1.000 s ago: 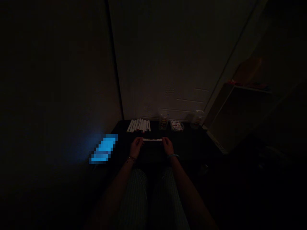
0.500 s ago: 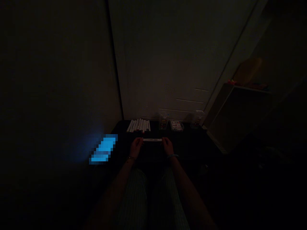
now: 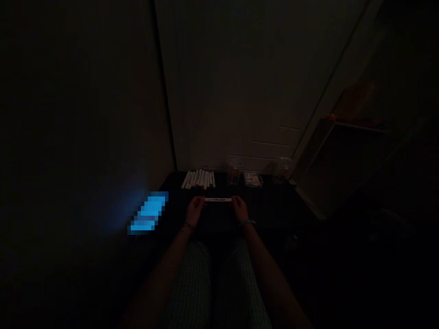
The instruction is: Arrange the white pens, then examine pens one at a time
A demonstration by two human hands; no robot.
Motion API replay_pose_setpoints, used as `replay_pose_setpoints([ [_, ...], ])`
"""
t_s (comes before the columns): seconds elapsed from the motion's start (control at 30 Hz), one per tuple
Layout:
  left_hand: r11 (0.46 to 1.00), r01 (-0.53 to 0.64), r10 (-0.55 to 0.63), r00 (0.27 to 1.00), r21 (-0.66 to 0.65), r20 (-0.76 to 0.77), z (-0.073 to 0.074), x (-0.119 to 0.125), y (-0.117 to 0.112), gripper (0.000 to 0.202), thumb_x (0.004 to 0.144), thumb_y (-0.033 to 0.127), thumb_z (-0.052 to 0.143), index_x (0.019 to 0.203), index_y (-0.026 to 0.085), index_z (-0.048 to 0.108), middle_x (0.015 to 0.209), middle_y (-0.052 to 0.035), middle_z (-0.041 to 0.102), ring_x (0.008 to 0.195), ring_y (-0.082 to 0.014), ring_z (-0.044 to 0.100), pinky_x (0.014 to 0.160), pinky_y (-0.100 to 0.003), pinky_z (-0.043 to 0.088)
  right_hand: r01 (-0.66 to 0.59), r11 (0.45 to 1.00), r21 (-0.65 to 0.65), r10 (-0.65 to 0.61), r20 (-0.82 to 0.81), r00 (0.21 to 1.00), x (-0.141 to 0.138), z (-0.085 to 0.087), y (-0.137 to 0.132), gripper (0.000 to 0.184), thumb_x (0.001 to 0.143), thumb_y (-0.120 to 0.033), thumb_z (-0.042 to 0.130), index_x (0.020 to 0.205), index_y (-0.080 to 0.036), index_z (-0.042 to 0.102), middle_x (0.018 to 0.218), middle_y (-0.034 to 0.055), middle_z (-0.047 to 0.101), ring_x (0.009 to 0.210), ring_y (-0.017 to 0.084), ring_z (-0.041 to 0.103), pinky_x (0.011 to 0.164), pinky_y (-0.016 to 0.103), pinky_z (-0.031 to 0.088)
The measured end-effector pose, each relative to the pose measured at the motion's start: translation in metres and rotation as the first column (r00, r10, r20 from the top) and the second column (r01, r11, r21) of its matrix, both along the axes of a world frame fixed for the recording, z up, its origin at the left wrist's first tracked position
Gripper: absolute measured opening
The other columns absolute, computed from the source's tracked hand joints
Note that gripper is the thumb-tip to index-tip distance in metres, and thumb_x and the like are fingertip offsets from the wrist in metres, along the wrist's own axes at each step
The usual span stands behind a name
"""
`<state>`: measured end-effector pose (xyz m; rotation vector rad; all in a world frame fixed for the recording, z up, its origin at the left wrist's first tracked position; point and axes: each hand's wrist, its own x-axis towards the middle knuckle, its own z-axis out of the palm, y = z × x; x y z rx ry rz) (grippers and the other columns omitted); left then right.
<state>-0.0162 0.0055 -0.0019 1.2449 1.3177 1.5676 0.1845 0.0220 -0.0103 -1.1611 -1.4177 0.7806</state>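
A white marker (image 3: 218,199) with dark print lies level between my two hands above the dark table. Its left end is pinched in the closed fingers of my left hand (image 3: 195,210). My right hand (image 3: 240,209) is closed on the other end. Beyond my left hand, several white markers (image 3: 199,179) lie side by side in a row on the table. Past my right hand sits a clear box (image 3: 253,179) that holds small printed pieces or marker ends; the dim light hides which.
The dark table (image 3: 274,205) stands against a pale wall (image 3: 240,91). Two clear containers (image 3: 234,173) stand at its back. A glowing blue, pixelated screen (image 3: 148,214) is at the left edge. To the right is a shelf unit (image 3: 318,151) with things on top.
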Motion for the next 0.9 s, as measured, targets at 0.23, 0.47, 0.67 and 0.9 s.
replay_pose_setpoints([
  [0.23,1.0,0.019,-0.019,1.0,-0.002,-0.004,-0.0017,-0.0023,0.0017,0.047,0.063,0.059,0.056,0.083,0.017,0.057,0.065,-0.0005,0.058,0.06,-0.0112,0.052,0.057,-0.022,0.039,0.0,1.0,0.011,0.0,0.002,1.0,-0.0008,0.0035,-0.0022,0.038,0.08,-0.051,0.038,0.08,-0.019,0.058,0.064,-0.0009,0.056,0.063,0.013,0.051,0.059,0.021,0.038],
  [0.47,1.0,0.023,-0.023,1.0,0.001,-0.006,-0.0016,-0.0022,0.0016,0.045,0.064,0.059,0.055,0.081,0.017,0.057,0.065,-0.0004,0.057,0.061,-0.0116,0.052,0.058,-0.023,0.039,-0.006,1.0,-0.008,0.006,-0.009,1.0,-0.0005,0.007,-0.0059,0.036,0.08,-0.051,0.039,0.08,-0.019,0.058,0.065,-0.0008,0.056,0.063,0.013,0.05,0.058,0.021,0.038],
  [0.67,1.0,0.02,-0.02,1.0,0.007,-0.011,-0.0048,-0.0031,0.0036,0.045,0.065,0.058,0.054,0.083,0.017,0.056,0.066,-0.0006,0.057,0.061,-0.0118,0.051,0.059,-0.023,0.04,0.012,1.0,-0.011,-0.012,-0.002,1.0,-0.0008,0.0055,-0.0039,0.038,0.08,-0.051,0.038,0.079,-0.019,0.058,0.064,-0.0009,0.056,0.062,0.012,0.05,0.058,0.021,0.038],
  [0.9,1.0,0.021,-0.021,1.0,-0.003,-0.015,-0.0048,-0.003,0.0036,0.044,0.065,0.057,0.055,0.084,0.017,0.056,0.066,-0.001,0.058,0.062,-0.012,0.052,0.058,-0.023,0.039,0.002,1.0,-0.016,-0.002,-0.008,1.0,-0.0011,0.0019,-0.0012,0.038,0.08,-0.05,0.038,0.083,-0.019,0.058,0.065,-0.0009,0.055,0.062,0.012,0.049,0.058,0.021,0.038],
])
